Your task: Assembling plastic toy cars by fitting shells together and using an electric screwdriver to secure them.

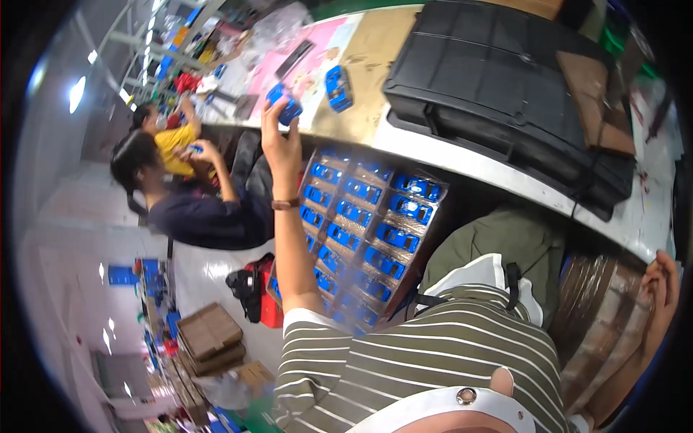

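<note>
A blue toy car body [284, 105] is gripped by the fingers of my left hand [280, 141], raised over the edge of the worktable [433, 144]. A second blue car body [337, 89] lies on the tabletop just right of it. Below my left forearm is a tray [438, 216] holding several rows of blue car bodies, set apart by clear wrapping. At the far right, beside the table edge, my right hand [660, 283] has loosely bent, parted fingers with nothing seen in them.
A large black plastic case [498, 86] fills the table's right part, with brown cardboard [588, 97] on top. A flat dark object [294, 59] lies on a pink sheet. A co-worker in dark clothes [209, 220] sits at left; cardboard boxes [209, 332] stand on the floor.
</note>
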Available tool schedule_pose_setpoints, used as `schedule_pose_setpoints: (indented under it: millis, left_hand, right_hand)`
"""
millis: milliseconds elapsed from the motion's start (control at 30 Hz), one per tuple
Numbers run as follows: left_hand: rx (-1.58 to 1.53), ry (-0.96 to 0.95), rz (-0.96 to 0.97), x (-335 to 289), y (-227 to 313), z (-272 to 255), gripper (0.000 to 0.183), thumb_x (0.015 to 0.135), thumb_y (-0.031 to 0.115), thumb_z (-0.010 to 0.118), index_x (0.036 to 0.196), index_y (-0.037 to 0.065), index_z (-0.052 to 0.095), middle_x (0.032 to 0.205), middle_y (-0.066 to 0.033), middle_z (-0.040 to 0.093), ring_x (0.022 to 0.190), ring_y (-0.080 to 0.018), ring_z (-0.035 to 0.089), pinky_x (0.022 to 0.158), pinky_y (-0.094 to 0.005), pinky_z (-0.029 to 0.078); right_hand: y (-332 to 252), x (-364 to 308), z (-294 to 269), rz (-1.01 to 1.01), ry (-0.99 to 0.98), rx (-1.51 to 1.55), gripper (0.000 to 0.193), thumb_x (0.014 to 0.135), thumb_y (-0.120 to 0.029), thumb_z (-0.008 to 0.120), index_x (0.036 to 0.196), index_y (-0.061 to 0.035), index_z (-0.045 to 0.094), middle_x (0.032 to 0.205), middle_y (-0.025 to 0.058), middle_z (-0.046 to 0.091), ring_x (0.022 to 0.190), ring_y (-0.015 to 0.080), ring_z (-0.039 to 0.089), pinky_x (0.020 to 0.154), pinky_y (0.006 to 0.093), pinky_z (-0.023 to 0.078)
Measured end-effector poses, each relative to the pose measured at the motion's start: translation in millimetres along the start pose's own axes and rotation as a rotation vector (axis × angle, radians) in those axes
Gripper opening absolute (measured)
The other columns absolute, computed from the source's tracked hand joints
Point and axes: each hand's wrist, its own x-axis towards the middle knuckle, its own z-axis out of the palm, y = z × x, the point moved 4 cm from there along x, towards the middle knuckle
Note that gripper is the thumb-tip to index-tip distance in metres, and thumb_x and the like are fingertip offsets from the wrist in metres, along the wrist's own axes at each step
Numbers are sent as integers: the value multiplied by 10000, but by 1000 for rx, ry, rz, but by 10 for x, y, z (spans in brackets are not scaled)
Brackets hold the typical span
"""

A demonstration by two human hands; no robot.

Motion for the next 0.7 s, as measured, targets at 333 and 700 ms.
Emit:
schedule_pose_setpoints:
  millis: [333,700]
  left_hand:
    - [-8,-135,71,-469,-1206,968,412,851,78,581,1213,-48,431,1184,-228,486,1073,-332,488,927,-394,386]
    - [163,-50,44,-137,-654,539,199,872,33,468,1026,-36,571,1102,-176,533,994,-312,519,902,-404,400]
  right_hand:
    - [749,-741,-1122,213,575,73,302,908,-255,495,1088,-30,584,872,7,583,785,80,547,645,198,439]
    - [3078,-1269,-2118,578,725,-837,283,799,-126,547,1072,-64,590,872,127,619,738,239,601,689,326,471]
